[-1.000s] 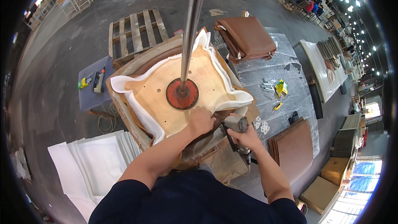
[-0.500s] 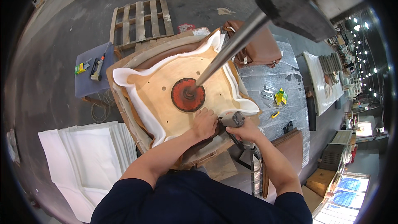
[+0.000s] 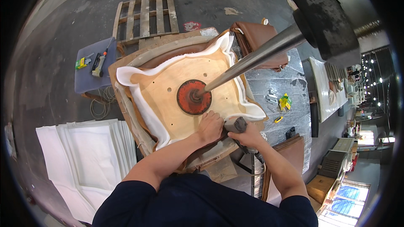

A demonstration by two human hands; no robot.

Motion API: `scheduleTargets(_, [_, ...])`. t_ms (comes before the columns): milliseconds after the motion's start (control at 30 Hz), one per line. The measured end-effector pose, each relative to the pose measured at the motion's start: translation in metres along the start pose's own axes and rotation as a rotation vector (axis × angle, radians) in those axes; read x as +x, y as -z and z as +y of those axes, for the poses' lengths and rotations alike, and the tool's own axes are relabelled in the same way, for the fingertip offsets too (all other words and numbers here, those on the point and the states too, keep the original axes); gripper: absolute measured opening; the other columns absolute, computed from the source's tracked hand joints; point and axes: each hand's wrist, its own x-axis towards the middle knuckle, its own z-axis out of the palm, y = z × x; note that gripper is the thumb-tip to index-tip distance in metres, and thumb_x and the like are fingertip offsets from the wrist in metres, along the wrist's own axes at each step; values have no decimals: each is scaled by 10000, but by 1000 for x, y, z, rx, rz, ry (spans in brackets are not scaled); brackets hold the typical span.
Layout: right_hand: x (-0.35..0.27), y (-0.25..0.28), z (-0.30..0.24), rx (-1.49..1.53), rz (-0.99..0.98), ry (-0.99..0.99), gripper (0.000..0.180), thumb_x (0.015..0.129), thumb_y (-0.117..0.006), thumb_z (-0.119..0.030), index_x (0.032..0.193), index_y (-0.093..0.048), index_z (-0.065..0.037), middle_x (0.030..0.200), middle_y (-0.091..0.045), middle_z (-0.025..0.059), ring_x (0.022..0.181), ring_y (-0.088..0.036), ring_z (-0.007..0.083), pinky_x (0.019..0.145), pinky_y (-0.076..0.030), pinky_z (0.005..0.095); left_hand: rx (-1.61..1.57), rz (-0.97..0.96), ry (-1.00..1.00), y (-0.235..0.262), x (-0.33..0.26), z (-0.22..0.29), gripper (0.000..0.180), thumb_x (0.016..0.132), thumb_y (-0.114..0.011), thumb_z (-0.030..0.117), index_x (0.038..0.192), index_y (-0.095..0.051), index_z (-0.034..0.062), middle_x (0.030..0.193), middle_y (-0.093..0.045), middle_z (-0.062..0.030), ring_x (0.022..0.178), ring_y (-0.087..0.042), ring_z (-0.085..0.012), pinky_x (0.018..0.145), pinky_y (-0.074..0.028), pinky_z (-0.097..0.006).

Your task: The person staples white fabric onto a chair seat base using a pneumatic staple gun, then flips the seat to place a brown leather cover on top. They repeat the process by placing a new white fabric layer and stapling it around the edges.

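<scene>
A plywood seat board (image 3: 155, 105) lies under a round red press disc (image 3: 185, 101) on a steel rod (image 3: 252, 61). White padding (image 3: 147, 115) rises around the board's edges, with a brown leather cover (image 3: 190, 159) beneath it. At the near edge, my left hand (image 3: 209, 127) is closed, its fingers curled over the cover's margin beside the wood. My right hand (image 3: 249, 135) is wrapped round a staple gun (image 3: 235, 125). The gun's nose points at the near edge, just right of my left hand; its tip is hidden.
A blue-grey padded stool (image 3: 86, 77) at left carries another staple gun (image 3: 99, 66). White padding sheets (image 3: 90, 155) are stacked at near left. On the plastic-covered table (image 3: 269, 84) at right are folded brown leather (image 3: 256, 38), a yellow-green box (image 3: 285, 102) and staple strips. A wooden pallet (image 3: 145, 19) lies beyond.
The view has shifted slightly. The staple gun has turned a little in my right hand and sits nearer to me at the board's edge. My left hand keeps its place.
</scene>
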Motion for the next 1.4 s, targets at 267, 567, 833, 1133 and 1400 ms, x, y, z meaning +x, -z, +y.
scheduleTargets(267, [-13,4,0,228,19,-43,668,921,-929,-225,1533,-668,-169,966,-789,69,701,-743,195,634,-610,363,147,-117,75,17,2,0,192,963,-753,259,962,-821,79,1097,-720,-119,1138,-633,-343,954,-469,-525])
scheduleTargets(567, [-23,-4,5,300,-21,-29,631,950,-905,-173,1526,-659,-96,872,-748,36,585,-648,118,506,-529,313,63,81,-33,7,-8,-4,131,925,-801,255,915,-782,125,1029,-648,-80,1102,-607,-319,926,-436,-512])
scheduleTargets(833, [-17,-10,-15,175,-16,-59,625,922,-925,-197,1499,-695,-128,903,-772,41,579,-642,119,555,-558,324,-2,39,11,3,-10,-5,101,958,-743,190,954,-775,95,1107,-655,-103,1157,-599,-336,981,-431,-499])
scheduleTargets(1133, [-7,-1,-4,145,30,-105,479,925,-938,-244,1282,-737,4,859,-765,85,570,-679,161,537,-550,342,9,49,69,8,-1,-7,95,940,-725,173,928,-773,91,1060,-684,-130,1121,-613,-346,973,-448,-491])
scheduleTargets(1400, [-48,-7,21,382,58,21,679,956,-903,-167,1574,-626,-110,876,-734,22,610,-661,104,536,-535,308,111,4,11,21,-22,-2,164,943,-775,286,935,-795,124,1035,-690,-84,1130,-618,-321,994,-433,-518])
